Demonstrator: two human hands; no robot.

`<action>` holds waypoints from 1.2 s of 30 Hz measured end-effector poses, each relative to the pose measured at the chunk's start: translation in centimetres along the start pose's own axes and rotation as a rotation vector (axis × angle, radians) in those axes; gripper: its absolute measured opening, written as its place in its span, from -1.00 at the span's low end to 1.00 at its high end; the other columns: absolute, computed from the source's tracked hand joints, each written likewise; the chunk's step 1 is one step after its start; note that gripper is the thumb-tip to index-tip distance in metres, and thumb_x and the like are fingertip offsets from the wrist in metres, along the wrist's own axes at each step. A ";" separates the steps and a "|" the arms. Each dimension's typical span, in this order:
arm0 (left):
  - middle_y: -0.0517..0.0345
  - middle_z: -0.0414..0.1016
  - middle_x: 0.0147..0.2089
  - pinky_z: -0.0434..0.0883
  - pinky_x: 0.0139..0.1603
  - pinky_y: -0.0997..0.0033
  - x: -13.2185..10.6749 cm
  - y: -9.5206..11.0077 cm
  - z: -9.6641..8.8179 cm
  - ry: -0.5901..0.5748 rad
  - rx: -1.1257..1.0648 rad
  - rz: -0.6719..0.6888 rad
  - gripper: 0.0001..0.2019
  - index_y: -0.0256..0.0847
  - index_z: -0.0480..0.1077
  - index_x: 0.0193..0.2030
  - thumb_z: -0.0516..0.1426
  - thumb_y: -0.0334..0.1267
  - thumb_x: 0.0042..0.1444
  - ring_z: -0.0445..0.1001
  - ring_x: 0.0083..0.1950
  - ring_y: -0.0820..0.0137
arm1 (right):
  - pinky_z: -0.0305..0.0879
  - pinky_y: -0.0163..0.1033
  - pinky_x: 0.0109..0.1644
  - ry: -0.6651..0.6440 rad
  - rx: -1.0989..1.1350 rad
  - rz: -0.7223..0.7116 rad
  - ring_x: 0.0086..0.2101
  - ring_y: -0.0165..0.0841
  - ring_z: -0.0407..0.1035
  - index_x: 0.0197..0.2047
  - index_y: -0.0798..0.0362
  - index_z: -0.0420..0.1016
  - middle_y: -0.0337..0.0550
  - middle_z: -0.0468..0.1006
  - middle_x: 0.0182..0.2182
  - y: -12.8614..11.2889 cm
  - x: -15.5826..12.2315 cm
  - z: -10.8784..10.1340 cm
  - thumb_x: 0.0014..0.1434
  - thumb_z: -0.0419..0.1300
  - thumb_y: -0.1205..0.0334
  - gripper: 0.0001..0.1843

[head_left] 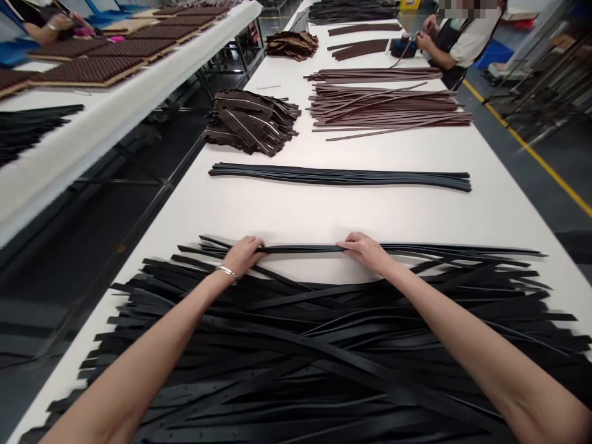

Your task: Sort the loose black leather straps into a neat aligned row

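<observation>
A big loose heap of black leather straps [324,345] covers the near end of the long white table [287,213]. At the heap's far edge both my hands grip a small bundle of black straps [303,248] that lies crosswise. My left hand [243,253], with a bracelet on the wrist, is closed on the bundle's left part. Closed over the same bundle a little to the right is my right hand [365,250].
Beyond lies a neat bundle of black straps [342,176], then a pile of short dark pieces [252,121] and brown straps [386,106]. A person [456,40] works at the far right end. A second table [92,132] on the left carries brown trays.
</observation>
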State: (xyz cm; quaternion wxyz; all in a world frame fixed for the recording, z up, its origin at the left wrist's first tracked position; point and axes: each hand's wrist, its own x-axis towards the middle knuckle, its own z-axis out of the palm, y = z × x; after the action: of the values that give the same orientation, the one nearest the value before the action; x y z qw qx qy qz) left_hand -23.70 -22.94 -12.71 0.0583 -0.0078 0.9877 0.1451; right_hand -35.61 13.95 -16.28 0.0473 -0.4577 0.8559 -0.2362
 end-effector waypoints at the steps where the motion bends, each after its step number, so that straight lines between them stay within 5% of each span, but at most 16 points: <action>1: -0.06 0.46 -0.21 0.34 0.03 0.08 -1.5 -2.1 -1.4 0.018 0.050 -0.075 -0.87 -0.22 0.42 -0.23 0.11 -0.25 0.11 0.40 -0.07 0.11 | 0.33 -0.10 -0.03 -0.011 -0.015 0.004 -0.17 -0.22 0.33 0.11 -0.10 0.50 -0.07 0.48 -0.18 0.0 -0.1 -0.1 0.28 0.05 0.35 -0.61; 4: -0.34 0.42 -0.10 0.30 -0.03 -0.18 -5.8 -4.6 -4.2 0.204 0.238 -0.405 -0.75 -0.36 0.40 -0.11 0.00 -0.35 0.13 0.35 0.02 -0.14 | 0.32 -0.09 -0.05 -0.010 -0.031 0.038 -0.18 -0.20 0.32 0.10 -0.12 0.51 -0.08 0.48 -0.19 0.1 -0.3 0.2 0.27 0.06 0.36 -0.60; 6: -0.33 0.43 -0.06 0.32 -0.01 -0.13 -7.9 -2.6 -3.8 0.251 0.222 -0.462 -0.75 -0.35 0.41 -0.10 -0.02 -0.33 0.18 0.36 0.03 -0.09 | 0.32 -0.08 -0.06 0.009 -0.018 0.063 -0.18 -0.20 0.32 0.09 -0.13 0.52 -0.08 0.48 -0.19 0.3 -0.5 0.8 0.25 0.08 0.36 -0.59; 10: 0.05 0.52 -0.12 0.37 0.05 0.25 -9.0 6.6 0.7 -0.040 -0.198 0.072 -0.80 -0.13 0.45 -0.11 0.10 -0.13 0.22 0.42 -0.02 0.24 | 0.34 -0.05 -0.04 0.042 0.037 0.111 -0.16 -0.19 0.33 0.08 -0.16 0.53 -0.09 0.49 -0.18 0.7 -0.6 1.6 0.23 0.10 0.34 -0.60; 12: 0.07 0.51 -0.12 0.40 -0.02 0.33 -8.6 10.2 2.5 -0.131 -0.224 0.204 -0.80 -0.13 0.45 -0.07 0.11 -0.15 0.23 0.43 -0.06 0.29 | 0.34 -0.04 -0.02 0.039 0.061 0.137 -0.15 -0.19 0.34 0.07 -0.16 0.54 -0.09 0.49 -0.18 0.7 -0.5 1.6 0.22 0.12 0.33 -0.61; 14: 0.04 0.49 -0.16 0.41 -0.10 0.38 -7.8 11.6 3.2 -0.174 -0.180 0.246 -0.78 -0.17 0.45 -0.08 0.02 -0.20 0.30 0.46 -0.13 0.32 | 0.35 -0.04 -0.01 0.036 0.079 0.152 -0.15 -0.19 0.35 0.06 -0.16 0.55 -0.10 0.50 -0.18 0.7 -0.5 1.5 0.21 0.14 0.32 -0.62; 20: 0.08 0.46 -0.24 0.39 -0.15 0.40 -2.6 10.3 2.8 -0.101 -0.027 0.326 -0.79 -0.18 0.44 -0.17 -0.02 -0.33 0.27 0.44 -0.21 0.35 | 0.35 -0.07 -0.02 0.060 0.116 0.189 -0.14 -0.20 0.37 0.03 -0.15 0.57 -0.10 0.51 -0.20 0.0 -0.4 1.3 0.21 0.15 0.31 -0.65; 25: -0.08 0.43 -0.14 0.33 0.06 0.15 2.2 10.8 4.6 0.040 -0.010 0.226 -0.80 -0.23 0.42 -0.26 -0.02 -0.39 0.24 0.34 -0.02 0.18 | 0.30 -0.02 0.05 0.061 0.076 0.201 -0.09 -0.17 0.35 0.07 -0.10 0.54 -0.07 0.48 -0.15 -0.8 -0.6 0.8 0.24 0.17 0.05 -0.65; 28: -0.09 0.40 0.00 0.26 0.13 0.08 2.9 10.1 4.9 0.082 -0.012 0.202 -0.88 -0.21 0.39 -0.16 0.05 -0.35 0.22 0.29 0.06 0.15 | 0.29 -0.01 0.06 0.056 0.013 0.105 -0.09 -0.16 0.32 0.11 -0.07 0.49 -0.03 0.45 -0.12 -1.2 -0.9 0.7 0.23 0.18 0.01 -0.59; 32: -0.05 0.42 -0.06 0.29 0.05 0.10 2.8 7.4 4.2 0.056 0.026 0.143 -0.73 -0.20 0.30 0.03 0.10 -0.33 0.18 0.32 0.00 0.16 | 0.28 -0.01 0.02 0.050 -0.113 -0.005 -0.09 -0.14 0.29 0.14 -0.02 0.44 0.04 0.44 -0.09 -1.7 -1.3 0.8 0.31 0.08 0.14 -0.63; 36: 0.01 0.44 -0.11 0.28 0.03 0.18 1.8 2.5 2.2 -0.015 0.086 0.092 -0.82 -0.17 0.37 -0.11 0.13 -0.20 0.17 0.33 -0.03 0.18 | 0.27 -0.02 -0.02 0.039 -0.158 -0.014 -0.11 -0.13 0.29 0.14 -0.01 0.42 0.06 0.44 -0.11 -1.5 -1.2 0.8 0.32 0.04 0.22 -0.65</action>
State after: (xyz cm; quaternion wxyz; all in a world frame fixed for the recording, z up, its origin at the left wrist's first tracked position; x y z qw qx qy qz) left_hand -25.30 -19.93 -14.26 0.0593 0.0414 0.9918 0.1052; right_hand -33.51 13.93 -16.46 -0.0075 -0.4614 0.8693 -0.1773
